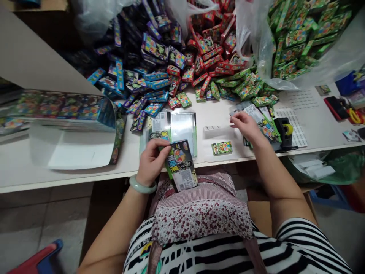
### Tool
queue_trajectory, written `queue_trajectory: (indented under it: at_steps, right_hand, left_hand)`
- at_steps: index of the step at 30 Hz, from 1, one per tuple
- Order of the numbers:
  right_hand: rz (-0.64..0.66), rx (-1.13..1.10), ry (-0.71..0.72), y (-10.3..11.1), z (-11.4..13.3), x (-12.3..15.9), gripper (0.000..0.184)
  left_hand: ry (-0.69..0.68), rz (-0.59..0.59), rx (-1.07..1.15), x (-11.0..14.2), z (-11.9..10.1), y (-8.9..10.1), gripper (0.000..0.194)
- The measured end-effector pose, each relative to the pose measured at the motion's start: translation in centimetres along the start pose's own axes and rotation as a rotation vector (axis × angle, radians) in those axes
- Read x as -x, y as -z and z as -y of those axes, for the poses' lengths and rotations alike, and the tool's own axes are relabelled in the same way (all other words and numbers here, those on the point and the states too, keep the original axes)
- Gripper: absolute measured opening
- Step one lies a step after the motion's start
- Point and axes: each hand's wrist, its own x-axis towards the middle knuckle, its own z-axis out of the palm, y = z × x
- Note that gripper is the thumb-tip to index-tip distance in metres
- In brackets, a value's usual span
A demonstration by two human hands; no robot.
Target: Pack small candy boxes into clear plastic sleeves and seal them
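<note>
My left hand [154,158] is closed with thumb and fingers on the upper left edge of a flat black-and-green printed card pack [182,165], held tilted over my lap at the table edge. My right hand [248,127] is raised over the table with its fingertips pinched together; whatever is between them is too small to make out. Just left of those fingertips stands a pale label strip [212,128] with small dark print. Below it, a small green printed box [221,148] lies on a translucent sheet. Clear-fronted packs [182,131] lie beyond my left hand.
Heaps of small purple and blue boxes [154,47], red boxes [211,53] and green boxes [299,34] fill the back, among plastic bags. A black tape dispenser [285,133] stands right by more packs. At left is a curved printed display carton [76,146].
</note>
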Motion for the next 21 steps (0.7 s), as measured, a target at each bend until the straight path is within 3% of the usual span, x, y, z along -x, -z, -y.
queue_trajectory:
  at_steps: [1, 5, 8, 12, 21]
  right_hand:
    - [0.062, 0.02, 0.105, -0.5, 1.8, 0.6, 0.008]
    - [0.553, 0.186, 0.433, -4.9, 9.3, 3.1, 0.011]
    - [0.745, 0.354, 0.526, -8.4, 12.6, 3.3, 0.01]
    - [0.832, 0.576, 0.437, -10.9, 13.7, 1.8, 0.009]
    - [0.878, 0.721, 0.387, -12.2, 13.6, 0.5, 0.01]
  left_hand:
    - [-0.016, 0.02, 0.006, 0.0, -0.1, -0.1, 0.013]
    - [-0.046, 0.069, 0.04, -0.1, -0.8, -0.5, 0.014]
    - [-0.05, 0.06, 0.062, -0.1, -1.3, -0.5, 0.012]
    - [-0.035, 0.068, 0.085, 0.0, -1.6, -0.4, 0.012]
    - [-0.007, 0.064, 0.084, -0.2, -1.4, -0.4, 0.021]
